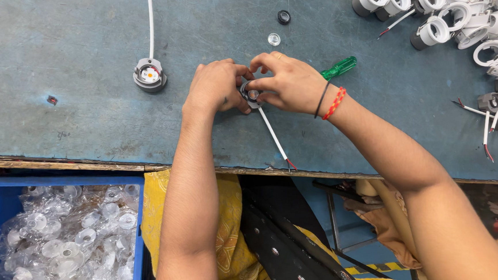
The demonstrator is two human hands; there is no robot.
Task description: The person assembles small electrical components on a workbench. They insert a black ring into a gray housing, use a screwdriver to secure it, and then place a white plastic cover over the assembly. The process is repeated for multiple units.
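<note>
Both hands, left hand and right hand, had their grip clamped on a small round grey lamp housing, its white lead trailing toward five o'clock across the worktop.

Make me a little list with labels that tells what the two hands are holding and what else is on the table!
Left hand: grips a small round grey lamp part from its left side
Right hand: fingers pinch the same part from above
Wire: a white cable trails from the part toward the table edge
Behind right hand: green-handled screwdriver
Left of hands: a second lamp part, lying alone
Top right: pile of white ring housings
Below table: blue bin of clear lenses
</note>
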